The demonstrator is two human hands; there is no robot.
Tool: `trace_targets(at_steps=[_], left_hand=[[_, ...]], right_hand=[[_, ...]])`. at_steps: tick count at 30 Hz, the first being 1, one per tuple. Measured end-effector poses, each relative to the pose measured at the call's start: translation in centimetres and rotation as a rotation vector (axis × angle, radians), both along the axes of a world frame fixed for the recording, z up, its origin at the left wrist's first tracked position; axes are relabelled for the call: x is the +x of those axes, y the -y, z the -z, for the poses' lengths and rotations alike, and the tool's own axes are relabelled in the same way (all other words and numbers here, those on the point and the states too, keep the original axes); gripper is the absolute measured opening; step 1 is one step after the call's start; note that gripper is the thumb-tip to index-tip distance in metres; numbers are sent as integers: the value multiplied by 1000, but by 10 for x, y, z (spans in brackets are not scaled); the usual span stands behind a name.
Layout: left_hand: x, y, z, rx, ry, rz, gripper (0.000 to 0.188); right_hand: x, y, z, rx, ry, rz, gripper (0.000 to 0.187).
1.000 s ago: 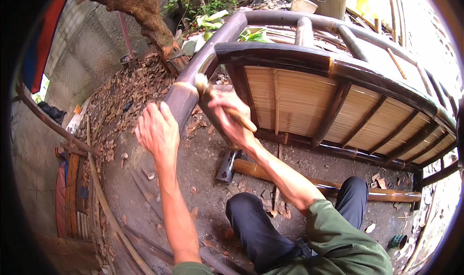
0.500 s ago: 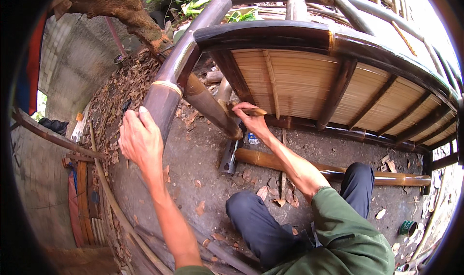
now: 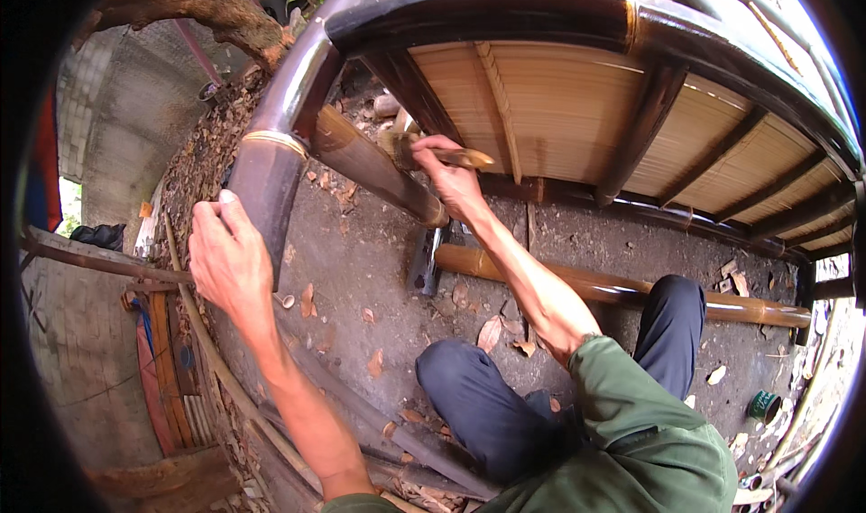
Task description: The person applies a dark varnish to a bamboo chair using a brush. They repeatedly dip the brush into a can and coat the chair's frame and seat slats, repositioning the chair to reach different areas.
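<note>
A bamboo piece of furniture with a dark, glossy frame lies tipped in front of me. My left hand is wrapped over the lower end of its thick dark bamboo post. In my right hand is a paintbrush, gripped by its wooden handle. Its bristles point left and are at a brownish bamboo crosspiece, which slants down from the post; whether they touch it is hard to tell. Behind the right hand is a pale bamboo slat panel with dark ribs.
A shiny brown bamboo pole runs low across, close to my knees. A green can stands on the ground at right. Loose poles and dry leaves lie at left, near a concrete wall. A tree trunk leans at upper left.
My right hand has carried the paintbrush up along the crosspiece, toward the thick post. My left hand keeps its hold on the post. The whole view has shifted slightly.
</note>
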State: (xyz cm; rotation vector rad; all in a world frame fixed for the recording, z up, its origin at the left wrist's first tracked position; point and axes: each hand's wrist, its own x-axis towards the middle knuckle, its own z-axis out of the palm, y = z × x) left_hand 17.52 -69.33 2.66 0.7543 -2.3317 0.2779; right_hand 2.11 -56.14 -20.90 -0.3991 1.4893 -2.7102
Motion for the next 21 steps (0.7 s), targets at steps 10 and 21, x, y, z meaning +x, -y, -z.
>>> trace_targets(at_steps=[10,21], left_hand=[[-2,7,5,-100,-60,18,43],[-11,-13,-8,4,-27,-10,49]], right_hand=[[-2,-3,124,268,121,60,14],[50,26,171,227,446,450,9]])
